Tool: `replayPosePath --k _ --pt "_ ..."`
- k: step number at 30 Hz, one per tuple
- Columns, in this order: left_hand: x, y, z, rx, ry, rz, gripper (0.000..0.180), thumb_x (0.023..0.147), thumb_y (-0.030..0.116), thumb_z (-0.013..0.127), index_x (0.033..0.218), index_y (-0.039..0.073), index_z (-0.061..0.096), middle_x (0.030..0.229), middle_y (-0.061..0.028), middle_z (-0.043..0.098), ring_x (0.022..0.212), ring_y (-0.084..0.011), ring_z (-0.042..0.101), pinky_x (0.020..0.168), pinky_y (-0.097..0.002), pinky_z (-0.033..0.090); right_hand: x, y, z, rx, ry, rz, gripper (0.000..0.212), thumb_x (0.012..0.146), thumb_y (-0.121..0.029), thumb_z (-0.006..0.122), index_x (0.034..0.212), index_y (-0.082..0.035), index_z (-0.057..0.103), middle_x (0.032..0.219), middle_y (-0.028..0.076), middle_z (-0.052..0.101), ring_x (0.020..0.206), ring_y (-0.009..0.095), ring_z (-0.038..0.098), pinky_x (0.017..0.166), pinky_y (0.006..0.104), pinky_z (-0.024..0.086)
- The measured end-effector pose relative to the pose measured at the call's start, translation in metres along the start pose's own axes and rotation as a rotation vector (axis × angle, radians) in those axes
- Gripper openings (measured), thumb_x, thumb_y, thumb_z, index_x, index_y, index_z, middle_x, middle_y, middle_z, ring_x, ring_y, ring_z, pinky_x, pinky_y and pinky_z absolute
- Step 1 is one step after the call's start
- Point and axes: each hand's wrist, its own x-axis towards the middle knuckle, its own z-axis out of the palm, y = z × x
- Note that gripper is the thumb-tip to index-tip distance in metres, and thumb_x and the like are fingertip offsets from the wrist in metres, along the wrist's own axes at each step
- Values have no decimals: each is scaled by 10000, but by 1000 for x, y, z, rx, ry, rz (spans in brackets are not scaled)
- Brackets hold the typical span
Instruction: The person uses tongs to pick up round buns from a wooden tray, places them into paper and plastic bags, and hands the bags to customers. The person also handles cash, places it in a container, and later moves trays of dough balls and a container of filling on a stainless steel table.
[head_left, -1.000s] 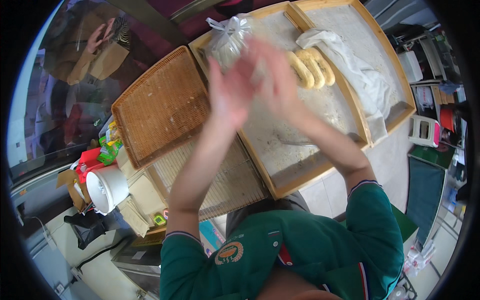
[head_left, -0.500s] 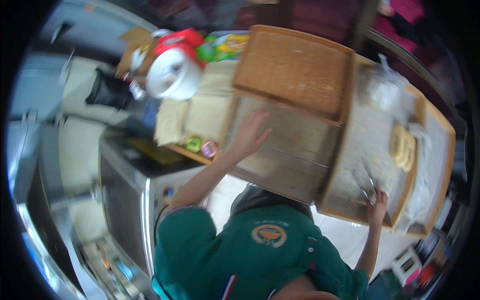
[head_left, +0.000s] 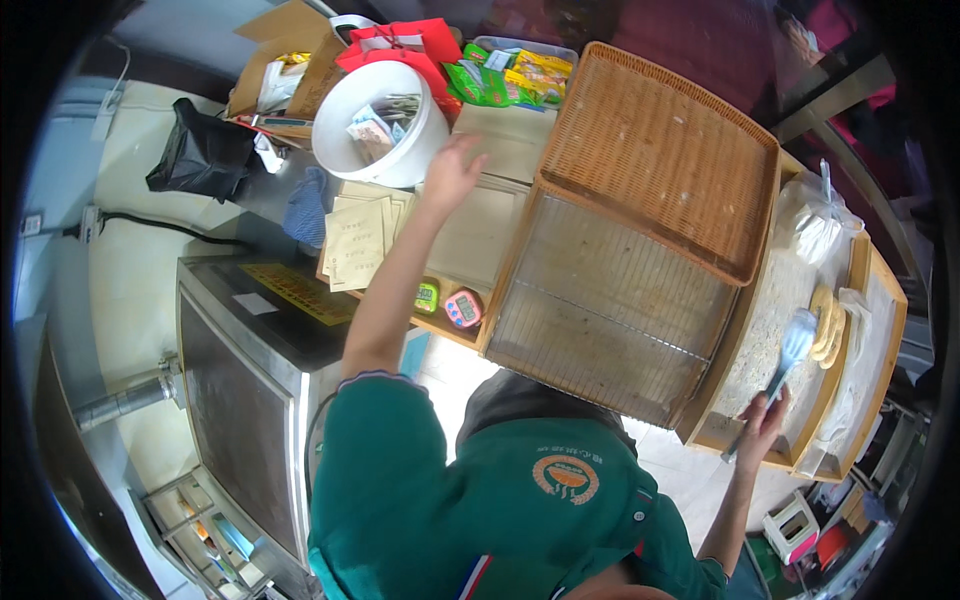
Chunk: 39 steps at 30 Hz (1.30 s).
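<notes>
My left hand (head_left: 455, 177) reaches over the stacked paper bags, just right of a white bucket (head_left: 335, 145) with banknotes (head_left: 372, 138) inside. Its fingers are apart and hold nothing. Under and beside it lie large tan paper bags (head_left: 478, 235), with a smaller fanned stack of printed paper bags (head_left: 357, 242) to the left. In my right hand (head_left: 765, 428) is a pair of metal tongs (head_left: 793, 350), pointing away from me. Their tips are close to several round flatbreads (head_left: 826, 326) standing in a row in a wooden-edged tray (head_left: 735, 340); I cannot tell whether they touch.
A wicker tray (head_left: 660, 150) rests at the far end of a wire rack (head_left: 610, 290). Green and pink timers (head_left: 463, 308) sit at the near edge. Behind the bucket are a red bag (head_left: 405, 48) and snack packets (head_left: 500, 82). A metal oven (head_left: 250, 390) stands at left.
My left hand has moved from above the wire rack leftward to the paper bags by the bucket. The tongs have swung toward the flatbreads, and their arms look closer together.
</notes>
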Motion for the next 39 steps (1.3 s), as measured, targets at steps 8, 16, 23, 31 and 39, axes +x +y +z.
replayPosePath --k 8,16,23,31,39 --pt "-48 -20 -4 234 -130 115 338 813 68 645 1144 10 610 1237 -146 592 1081 -355 593 919 -422 494 -35 -12 82 127 -298 267 566 915 -74 616 1425 -9 379 1108 84 620 851 105 612 760 242 529" --pt "53 -15 73 628 -160 364 186 791 62 581 972 74 619 1089 -95 615 946 -260 654 766 -408 549 -33 -53 117 -72 -461 153 599 862 -35 641 1413 -14 406 1032 42 566 825 100 538 709 227 465" --pt "12 30 0 377 77 245 222 774 -28 540 986 34 561 1029 -167 587 870 -358 637 724 -419 545 -39 -39 113 91 -463 142 608 869 -85 690 1404 -5 413 1066 48 575 885 105 570 747 227 482" --pt "-109 75 -90 561 195 186 290 735 -6 602 1020 44 625 1025 -131 636 906 -298 629 759 -378 526 -15 -44 131 25 -485 152 540 847 -32 702 1335 33 478 986 63 609 844 112 574 751 246 491" --pt "-88 7 8 186 9 -90 284 870 222 657 1055 10 613 1118 -183 622 961 -357 624 800 -447 526 -19 -49 117 10 -473 217 556 833 -54 692 1340 6 475 947 49 609 801 100 549 697 242 464"
